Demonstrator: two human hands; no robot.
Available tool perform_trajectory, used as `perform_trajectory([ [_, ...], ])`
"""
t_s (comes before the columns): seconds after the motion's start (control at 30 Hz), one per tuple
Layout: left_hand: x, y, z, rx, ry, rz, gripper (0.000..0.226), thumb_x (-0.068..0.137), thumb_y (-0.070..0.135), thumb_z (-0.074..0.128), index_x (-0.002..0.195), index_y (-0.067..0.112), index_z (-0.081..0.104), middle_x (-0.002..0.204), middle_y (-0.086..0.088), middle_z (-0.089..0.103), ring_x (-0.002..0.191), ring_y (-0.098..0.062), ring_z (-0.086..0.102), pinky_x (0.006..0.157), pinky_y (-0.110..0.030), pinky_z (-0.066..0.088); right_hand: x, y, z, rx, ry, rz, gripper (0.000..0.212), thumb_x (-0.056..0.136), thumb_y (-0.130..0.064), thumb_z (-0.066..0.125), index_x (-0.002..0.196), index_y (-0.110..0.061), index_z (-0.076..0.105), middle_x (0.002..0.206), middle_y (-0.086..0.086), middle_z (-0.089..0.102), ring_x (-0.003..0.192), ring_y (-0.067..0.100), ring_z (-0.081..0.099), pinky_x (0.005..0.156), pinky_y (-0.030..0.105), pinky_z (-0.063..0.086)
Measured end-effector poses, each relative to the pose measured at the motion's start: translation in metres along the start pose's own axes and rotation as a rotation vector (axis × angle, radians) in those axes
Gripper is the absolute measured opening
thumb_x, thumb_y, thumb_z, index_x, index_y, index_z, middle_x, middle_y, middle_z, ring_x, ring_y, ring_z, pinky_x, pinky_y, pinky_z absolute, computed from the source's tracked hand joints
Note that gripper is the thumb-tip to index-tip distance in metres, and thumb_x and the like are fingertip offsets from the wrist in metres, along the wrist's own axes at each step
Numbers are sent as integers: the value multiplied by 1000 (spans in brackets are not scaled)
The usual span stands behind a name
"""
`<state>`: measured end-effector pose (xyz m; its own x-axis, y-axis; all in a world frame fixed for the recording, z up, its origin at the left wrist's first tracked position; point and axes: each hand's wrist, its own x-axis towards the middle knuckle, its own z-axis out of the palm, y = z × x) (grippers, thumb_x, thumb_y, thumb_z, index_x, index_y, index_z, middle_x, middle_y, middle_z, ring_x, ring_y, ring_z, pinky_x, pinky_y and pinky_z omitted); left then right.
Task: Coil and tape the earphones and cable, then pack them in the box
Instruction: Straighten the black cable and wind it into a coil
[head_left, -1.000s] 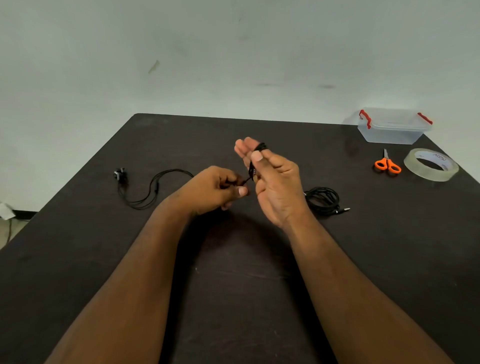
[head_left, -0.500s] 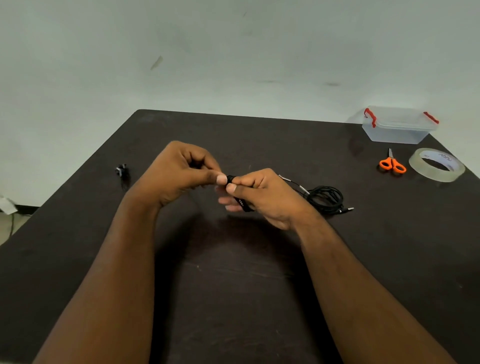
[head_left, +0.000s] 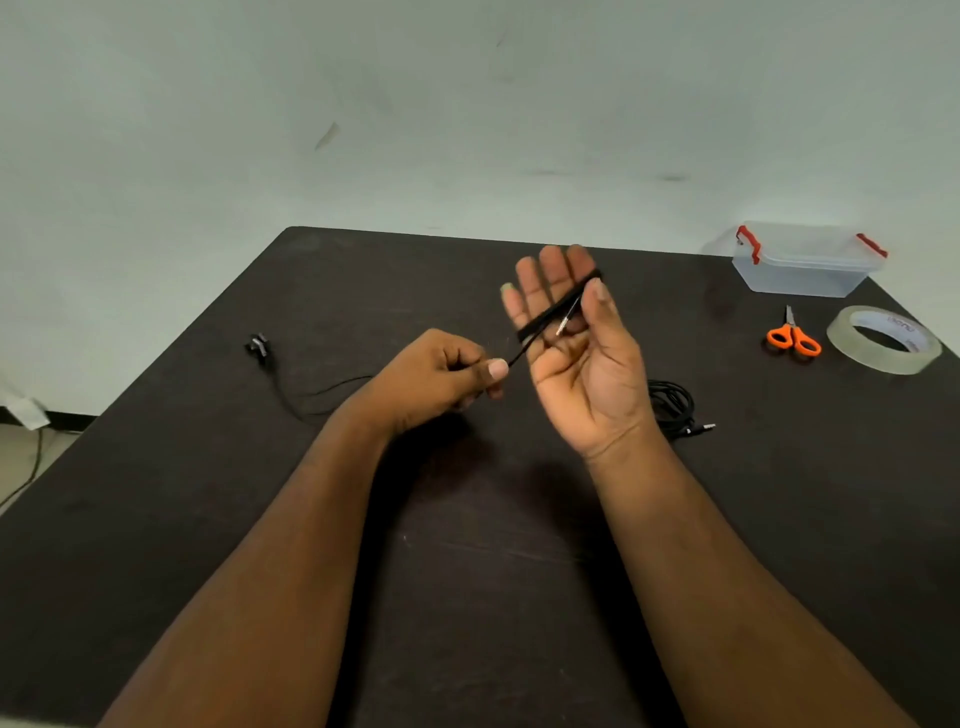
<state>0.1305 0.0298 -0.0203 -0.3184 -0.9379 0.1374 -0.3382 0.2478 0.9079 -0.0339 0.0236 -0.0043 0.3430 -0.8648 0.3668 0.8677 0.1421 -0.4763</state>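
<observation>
Earphone cord (head_left: 556, 317) wraps right hand (head_left: 582, 353) — left hand (head_left: 441, 374) pinches it.

Left hand (head_left: 447, 374) pinched closed; right hand (head_left: 576, 343) raised, fingers straight.

view: single head-worn wide-angle | faces: forward and down over the dark table (head_left: 519, 571) | range: near, forearms fill the lower frame | far: wall beyond the table's back edge

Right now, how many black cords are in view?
2. The earphones are wound over the right hand's fingers, their strand pinched by the left hand. The cable lies coiled on the table behind the right wrist.
</observation>
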Motion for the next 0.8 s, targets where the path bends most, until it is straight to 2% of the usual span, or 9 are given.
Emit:
perform_trajectory([
  [0.07, 0, 1, 0, 20, -68, -28, 27, 89, 36, 64, 80, 12, 73, 57, -10, 49, 51, -19, 42, 50, -23, 39, 3, -4, -8, -218, 105, -106, 21, 87, -11, 56, 98, -9, 73, 113, 9, 70, 114, 21, 63, 102, 31, 46],
  [0.17, -1, -1, -9, 63, -75, -66, 15, 89, 29, 67, 89, 15, 74, 56, -6, 50, 50, -19, 39, 48, -24, 37, 1, -2, -25, -925, 152, -167, 18, 91, 1, 58, 104, 1, 70, 113, 4, 69, 110, 7, 63, 97, 22, 48],
  [0.23, -3, -2, -18, 96, -35, -64, 10, 88, 24, 69, 88, 16, 75, 55, -3, 52, 48, -12, 38, 47, -21, 34, -1, 3, -33, -1365, 56, -93, 15, 90, -2, 60, 99, 3, 72, 113, 2, 68, 107, 2, 63, 101, 31, 47],
  [0.3, -6, -3, -26, 100, 14, -25, 10, 89, 16, 68, 88, 8, 74, 51, 9, 53, 45, -1, 37, 46, -14, 32, -2, 8, -36, -1564, -34, -1, 18, 91, -8, 61, 85, 6, 71, 110, 12, 71, 105, 17, 66, 95, 44, 49],
  [0.4, -7, -2, -30, 119, 53, 7, 18, 91, 20, 64, 85, 6, 73, 45, 13, 45, 43, 0, 34, 45, -14, 28, -4, 14, -31, -1571, -70, 89, 25, 92, -15, 61, 73, 1, 67, 68, 8, 69, 63, 8, 60, 58, 32, 47],
  [0.5, -7, 0, -29, 145, 90, 44, 27, 88, 29, 65, 73, 7, 70, 46, 11, 47, 45, 0, 36, 47, -13, 29, -4, 17, -27, -1540, -50, 150, 35, 91, -18, 62, 63, 3, 56, 46, -11, 33, 43, 3, 28, 45, 19, 25],
  [0.6, -5, 0, -29, 105, 156, 110, 33, 79, 37, 71, 70, 5, 71, 59, -9, 64, 54, -13, 52, 57, -22, 41, -6, 19, -22, -1476, -40, 220, 34, 90, -17, 63, 64, 4, 57, 47, -1, 42, 43, 12, 34, 46, 26, 31],
  [0.67, -5, 1, -29, 84, 201, 160, 32, 76, 37, 75, 70, 5, 73, 65, -18, 67, 57, -32, 56, 60, -32, 44, -7, 23, -18, -1362, -29, 254, 21, 90, -15, 63, 75, -3, 71, 67, 16, 67, 62, 34, 60, 63, 41, 49],
  [0.8, -5, 3, -28, -118, 285, 225, 25, 73, 33, 81, 66, 12, 71, 58, 0, 64, 52, -12, 53, 50, -22, 43, -13, 19, -11, -718, -86, 407, 15, 91, -1, 56, 90, -2, 70, 89, 14, 73, 97, 28, 69, 89, 36, 55],
])
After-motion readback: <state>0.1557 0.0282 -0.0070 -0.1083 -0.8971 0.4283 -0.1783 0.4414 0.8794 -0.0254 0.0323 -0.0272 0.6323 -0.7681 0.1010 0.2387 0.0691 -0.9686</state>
